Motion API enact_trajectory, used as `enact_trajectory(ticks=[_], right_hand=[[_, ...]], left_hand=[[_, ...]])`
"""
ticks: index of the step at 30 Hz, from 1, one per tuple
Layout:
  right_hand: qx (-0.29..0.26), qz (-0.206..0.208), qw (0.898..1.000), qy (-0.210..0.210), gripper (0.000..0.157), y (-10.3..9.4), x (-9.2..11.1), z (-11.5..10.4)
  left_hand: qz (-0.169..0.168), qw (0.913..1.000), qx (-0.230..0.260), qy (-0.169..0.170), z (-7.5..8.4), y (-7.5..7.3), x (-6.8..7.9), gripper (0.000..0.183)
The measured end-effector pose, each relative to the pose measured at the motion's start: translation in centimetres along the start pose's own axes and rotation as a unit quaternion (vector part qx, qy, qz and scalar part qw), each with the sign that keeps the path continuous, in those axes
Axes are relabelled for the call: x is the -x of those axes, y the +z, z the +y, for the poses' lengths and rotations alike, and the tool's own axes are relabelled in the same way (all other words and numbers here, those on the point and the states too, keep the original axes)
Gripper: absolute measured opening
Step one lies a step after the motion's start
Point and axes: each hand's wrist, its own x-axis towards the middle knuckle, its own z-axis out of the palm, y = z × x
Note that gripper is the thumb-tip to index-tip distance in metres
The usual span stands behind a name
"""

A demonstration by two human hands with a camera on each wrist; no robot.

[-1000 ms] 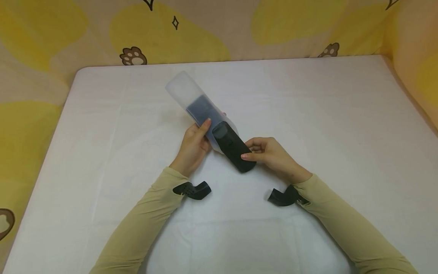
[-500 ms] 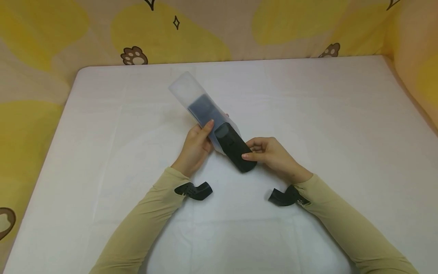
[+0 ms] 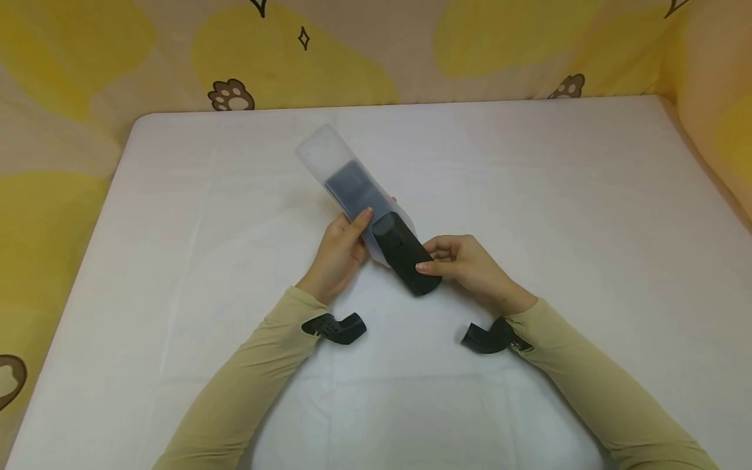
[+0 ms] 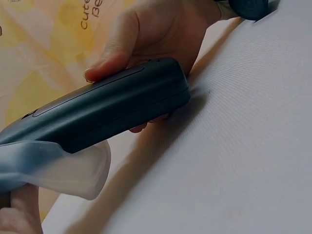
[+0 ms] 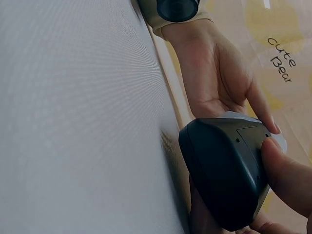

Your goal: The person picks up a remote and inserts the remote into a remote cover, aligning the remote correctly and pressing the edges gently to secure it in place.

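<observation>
A black remote control (image 3: pixel 407 254) sits partly inside a translucent soft sleeve (image 3: pixel 325 153), its covered part showing as a dark shape through the material. The near end of the remote sticks out of the sleeve's opening. My left hand (image 3: pixel 336 253) grips the sleeve around its middle, thumb on top and most fingers hidden beneath. At the bare end, my right hand (image 3: pixel 464 267) pinches the remote between thumb and fingers. The right wrist view shows the end face of the remote (image 5: pixel 222 175) and a lined cover on its upper side. Both things are held tilted over the table.
A white cloth covers the table (image 3: pixel 587 228). Behind it hangs a yellow patterned curtain (image 3: pixel 352 59). Black wrist mounts, one on the left sleeve (image 3: pixel 337 328) and one on the right sleeve (image 3: pixel 493 336), jut inward below the hands.
My left hand and the sleeve have shifted slightly to the right, along with the remote's covered part. The right hand has barely moved and keeps its pinch.
</observation>
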Motion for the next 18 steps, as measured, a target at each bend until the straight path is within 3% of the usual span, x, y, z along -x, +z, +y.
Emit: enact_trajectory(ticks=[18], right_hand=[[0.009, 0.012, 1.000, 0.003, 0.030, 0.07, -0.05, -0.11]], left_hand=[[0.020, 0.9996, -0.008, -0.021, -0.12, 0.26, 0.08, 0.034]])
